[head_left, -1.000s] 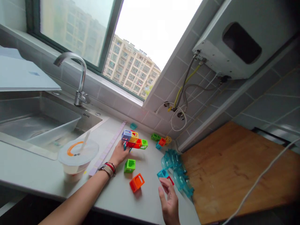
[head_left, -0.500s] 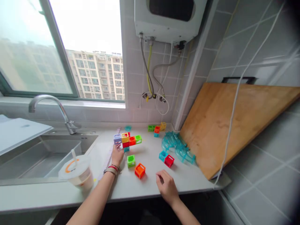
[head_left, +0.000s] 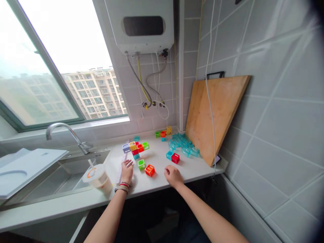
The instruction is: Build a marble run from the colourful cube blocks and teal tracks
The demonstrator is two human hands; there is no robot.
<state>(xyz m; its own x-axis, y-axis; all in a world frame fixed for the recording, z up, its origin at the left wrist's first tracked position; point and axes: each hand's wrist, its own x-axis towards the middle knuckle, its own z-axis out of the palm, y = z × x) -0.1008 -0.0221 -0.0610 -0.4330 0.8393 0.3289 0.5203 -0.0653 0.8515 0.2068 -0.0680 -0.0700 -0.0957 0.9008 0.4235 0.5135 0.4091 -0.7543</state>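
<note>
My left hand [head_left: 127, 171] had let go of the block stack [head_left: 135, 147] and slid back toward me; my right hand [head_left: 173, 175] had moved back too, and the view had pulled away. I counted one orange block [head_left: 150, 170], one green block [head_left: 141, 164], one red block [head_left: 175, 158] and one blue block [head_left: 169, 154] lying loose on the counter [head_left: 197, 167]; my left hand lay flat with fingers spread, holding nothing; my right hand rested loosely curled, empty, near the orange block.
</note>
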